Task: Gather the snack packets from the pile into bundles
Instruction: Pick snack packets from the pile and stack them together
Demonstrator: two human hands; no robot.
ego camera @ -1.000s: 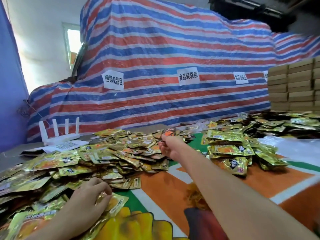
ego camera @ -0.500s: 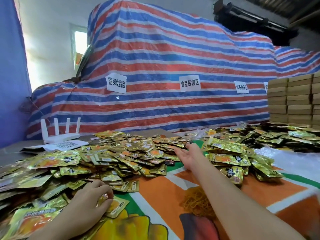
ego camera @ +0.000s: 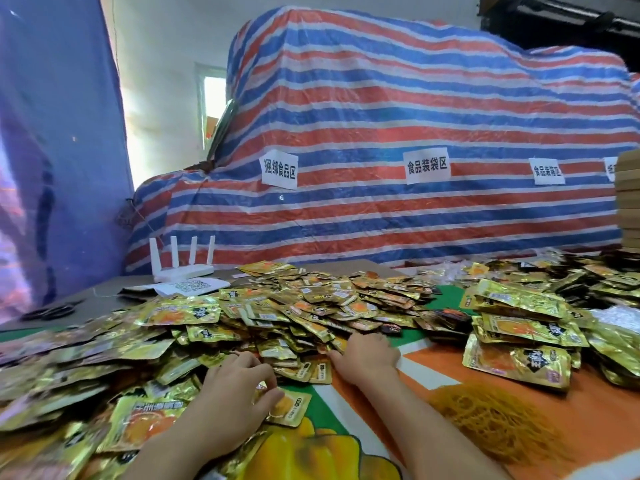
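Head view: where do we find the snack packets?

— We see a wide, loose pile of small gold foil packets across the left and centre of the frame, on a printed orange and green table cover. Neater stacks that look like finished bundles sit at centre right. A tangle of what look like orange rubber bands lies at lower right.

— And our hands?

— Our left hand, lower centre, has its fingers curled down on one packet at the near edge of the pile, with the thumb over it. Our right hand lies palm down just to its right, fingertips pushed in among the packets. We cannot tell whether they clamp anything.

— How do we expect the packets to handle?

— We judge them light, thin and bendable. Their slick foil faces probably slide over one another, so a stack is likely to fan out. We would pinch a stack across its flat faces near the middle, thumb above and fingers beneath, and tap the edges square on the table before banding.
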